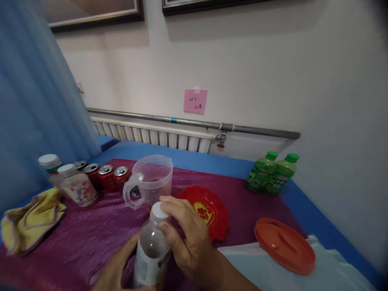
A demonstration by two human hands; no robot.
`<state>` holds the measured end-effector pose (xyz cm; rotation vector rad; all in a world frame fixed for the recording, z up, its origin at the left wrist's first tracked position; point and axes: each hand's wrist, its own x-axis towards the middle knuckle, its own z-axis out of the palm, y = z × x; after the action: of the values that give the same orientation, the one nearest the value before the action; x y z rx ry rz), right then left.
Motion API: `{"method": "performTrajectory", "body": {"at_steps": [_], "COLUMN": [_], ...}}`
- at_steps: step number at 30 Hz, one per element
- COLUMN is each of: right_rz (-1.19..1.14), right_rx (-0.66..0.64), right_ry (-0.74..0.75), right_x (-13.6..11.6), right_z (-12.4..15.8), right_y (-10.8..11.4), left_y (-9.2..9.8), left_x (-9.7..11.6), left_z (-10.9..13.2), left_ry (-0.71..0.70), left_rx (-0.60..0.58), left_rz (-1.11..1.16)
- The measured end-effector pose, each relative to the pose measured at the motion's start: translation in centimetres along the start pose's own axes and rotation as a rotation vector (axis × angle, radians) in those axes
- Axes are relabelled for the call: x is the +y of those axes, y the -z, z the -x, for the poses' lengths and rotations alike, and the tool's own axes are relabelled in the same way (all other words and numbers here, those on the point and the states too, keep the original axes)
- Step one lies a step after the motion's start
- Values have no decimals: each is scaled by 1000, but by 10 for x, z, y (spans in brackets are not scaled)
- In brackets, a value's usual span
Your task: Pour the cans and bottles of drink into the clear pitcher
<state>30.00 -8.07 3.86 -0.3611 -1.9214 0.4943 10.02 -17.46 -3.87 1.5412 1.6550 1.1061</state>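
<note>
A clear plastic bottle point(153, 246) with a white cap point(159, 211) and a pale label stands in front of me, tilted slightly. My left hand point(119, 266) is wrapped round its lower body; part of that hand is cut off by the bottom edge. The thumb and fingers of my right hand point(190, 236) are closed about the white cap. Just behind the bottle is a translucent plastic pitcher point(156, 190) with its handle to the left. A red scalloped dish point(220, 218) with a yellow print lies behind my right hand.
Several drink cans point(106, 178) and white-capped bottles point(79, 188) stand at left by a yellow cloth point(33, 220). Two green bottles point(268, 173) are at back right. An orange lid point(285, 246) rests on a light blue cloth point(330, 268). Purple sheeting point(75, 238) covers the table.
</note>
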Motion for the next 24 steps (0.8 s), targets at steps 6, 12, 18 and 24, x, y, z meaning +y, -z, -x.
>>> {"method": "performTrajectory", "body": {"at_steps": [6, 12, 18, 24], "right_rz": [-60, -125, -121, -73], "right_rx": [-113, -197, -155, -215], "right_ry": [-19, -158, -214, -198], "right_x": [0, -7, -4, -3], "right_z": [4, 6, 2, 5], "right_y": [-6, -2, 3, -1], "left_y": [-2, 27, 93, 112], "left_x": [15, 3, -21, -45], "left_z": [5, 8, -30, -67], "left_ry": [-53, -12, 154, 212], "left_rx": [21, 228, 595, 670], "left_rz": [72, -58, -159, -207]}}
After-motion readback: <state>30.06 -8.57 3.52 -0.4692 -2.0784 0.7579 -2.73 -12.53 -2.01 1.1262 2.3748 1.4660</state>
